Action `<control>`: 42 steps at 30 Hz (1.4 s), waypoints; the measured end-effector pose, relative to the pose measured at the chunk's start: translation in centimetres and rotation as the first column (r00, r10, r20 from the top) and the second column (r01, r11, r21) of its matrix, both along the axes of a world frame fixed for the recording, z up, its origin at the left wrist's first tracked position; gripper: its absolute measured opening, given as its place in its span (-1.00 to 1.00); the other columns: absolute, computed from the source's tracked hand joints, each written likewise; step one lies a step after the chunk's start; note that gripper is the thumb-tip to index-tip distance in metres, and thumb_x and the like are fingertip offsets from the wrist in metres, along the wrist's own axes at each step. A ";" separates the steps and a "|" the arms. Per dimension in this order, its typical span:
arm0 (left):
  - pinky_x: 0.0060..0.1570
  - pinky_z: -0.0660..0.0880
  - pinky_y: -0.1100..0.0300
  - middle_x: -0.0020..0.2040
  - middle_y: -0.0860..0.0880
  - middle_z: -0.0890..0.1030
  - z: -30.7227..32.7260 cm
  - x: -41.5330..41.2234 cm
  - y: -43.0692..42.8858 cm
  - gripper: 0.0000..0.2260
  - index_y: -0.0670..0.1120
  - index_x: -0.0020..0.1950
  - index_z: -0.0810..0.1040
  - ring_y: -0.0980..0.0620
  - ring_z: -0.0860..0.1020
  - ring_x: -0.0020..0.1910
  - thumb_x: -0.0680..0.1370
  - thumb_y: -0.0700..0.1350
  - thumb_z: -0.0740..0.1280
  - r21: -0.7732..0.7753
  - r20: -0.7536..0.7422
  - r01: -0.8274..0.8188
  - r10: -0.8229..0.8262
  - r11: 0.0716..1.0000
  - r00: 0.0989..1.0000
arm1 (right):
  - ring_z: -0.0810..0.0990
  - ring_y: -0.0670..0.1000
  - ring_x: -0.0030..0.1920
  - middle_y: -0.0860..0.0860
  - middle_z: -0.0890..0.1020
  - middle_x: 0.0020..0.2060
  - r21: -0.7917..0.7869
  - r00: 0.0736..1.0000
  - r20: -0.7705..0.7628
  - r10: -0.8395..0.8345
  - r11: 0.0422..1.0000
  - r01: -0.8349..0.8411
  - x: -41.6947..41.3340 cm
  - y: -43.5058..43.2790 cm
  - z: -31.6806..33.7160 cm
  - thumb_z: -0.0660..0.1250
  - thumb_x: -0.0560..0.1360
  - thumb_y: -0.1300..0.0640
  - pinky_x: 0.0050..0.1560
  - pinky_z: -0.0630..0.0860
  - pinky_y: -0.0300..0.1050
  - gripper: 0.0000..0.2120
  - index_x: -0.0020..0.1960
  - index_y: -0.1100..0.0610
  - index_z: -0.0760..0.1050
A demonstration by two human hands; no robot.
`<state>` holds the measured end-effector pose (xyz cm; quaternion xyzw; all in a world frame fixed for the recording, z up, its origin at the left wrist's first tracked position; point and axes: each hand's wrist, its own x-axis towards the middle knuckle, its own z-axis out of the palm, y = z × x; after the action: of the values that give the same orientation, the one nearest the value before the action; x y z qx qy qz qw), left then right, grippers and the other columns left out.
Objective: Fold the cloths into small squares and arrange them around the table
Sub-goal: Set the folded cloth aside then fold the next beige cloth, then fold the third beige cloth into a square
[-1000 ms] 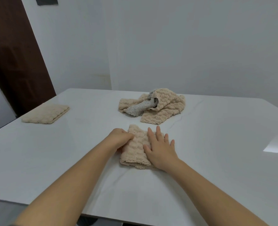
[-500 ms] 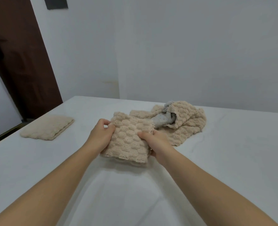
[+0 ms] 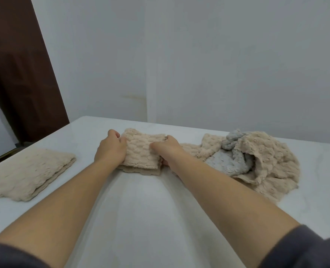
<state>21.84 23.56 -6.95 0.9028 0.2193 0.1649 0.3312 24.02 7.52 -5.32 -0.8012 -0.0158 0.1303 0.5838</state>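
A folded beige cloth rests near the far edge of the white table, both my hands gripping it. My left hand holds its left side and my right hand holds its right side, thumbs on top. Another folded beige cloth lies flat at the left. To the right sits a crumpled pile of beige cloths with a grey cloth tangled in it.
A white wall stands just behind the table's far edge. At the far left is a dark brown door. My dark sleeves show at the bottom corners.
Both hands lifted the folded beige cloth from the near middle of the table and carried it forward to the far side, left of the pile. My view moved closer.
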 end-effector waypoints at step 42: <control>0.36 0.29 0.04 0.40 0.00 0.40 -0.2 2.2 -9.2 -0.64 -0.04 0.40 0.40 0.01 0.33 0.38 0.60 -0.07 0.16 0.347 0.027 0.483 -0.523 0.804 0.852 | 0.11 0.10 0.52 0.05 0.26 0.48 -0.951 0.830 0.216 0.515 0.302 0.060 3.0 -10.3 2.2 -0.07 0.68 0.00 0.46 -0.07 0.38 -0.58 0.48 0.09 0.21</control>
<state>24.05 14.32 -7.20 0.9589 -0.0791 0.1597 0.2209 26.97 -2.76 -3.12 -0.9786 -0.2030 -0.0058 -0.0336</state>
